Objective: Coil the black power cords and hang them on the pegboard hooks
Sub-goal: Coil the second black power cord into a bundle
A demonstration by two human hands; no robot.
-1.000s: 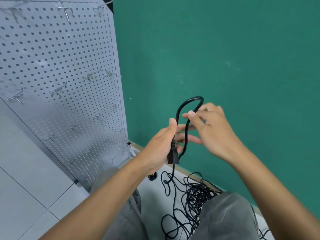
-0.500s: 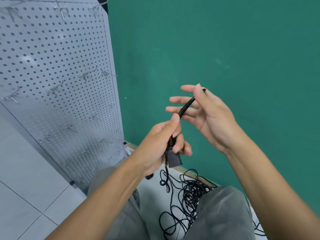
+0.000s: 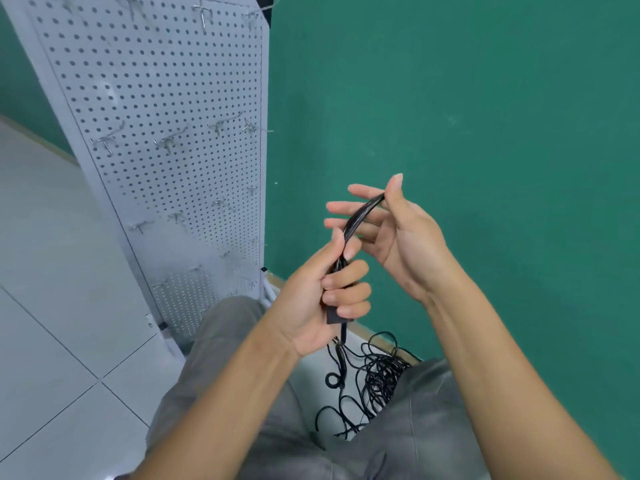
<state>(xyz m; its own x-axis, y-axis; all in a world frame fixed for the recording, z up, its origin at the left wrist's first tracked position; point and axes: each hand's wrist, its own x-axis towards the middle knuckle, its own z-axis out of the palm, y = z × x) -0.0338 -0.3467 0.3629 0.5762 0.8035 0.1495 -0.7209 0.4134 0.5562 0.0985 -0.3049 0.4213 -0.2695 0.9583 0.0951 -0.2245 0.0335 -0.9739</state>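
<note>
Nearest the camera, the person's grey-trousered knees (image 3: 408, 427) frame a tangle of black power cords (image 3: 379, 379) heaped on the white tiled floor (image 3: 52, 341), close to where the floor meets the green wall (image 3: 485, 116). One cord rises from that heap into the left hand (image 3: 318, 292), whose fingers are curled tight round it and round the black plug (image 3: 337, 317), the plug's lower end showing just under the little finger. Above the left thumb a folded length of cord (image 3: 360, 218), two strands lying together, arcs up to the right hand (image 3: 398, 237). That hand grips the top of the fold between its thumb and the base of its fingers, while the fingers themselves are stretched out nearly straight behind the strands. The two hands are close together, the right one higher and a little farther off. Beyond them to the left a white pegboard (image 3: 156, 98) stands upright on the floor, its near edge just beside the green wall. Bare metal hooks (image 3: 166, 143) stick out of it in several rows, none of them carrying a cord.
</note>
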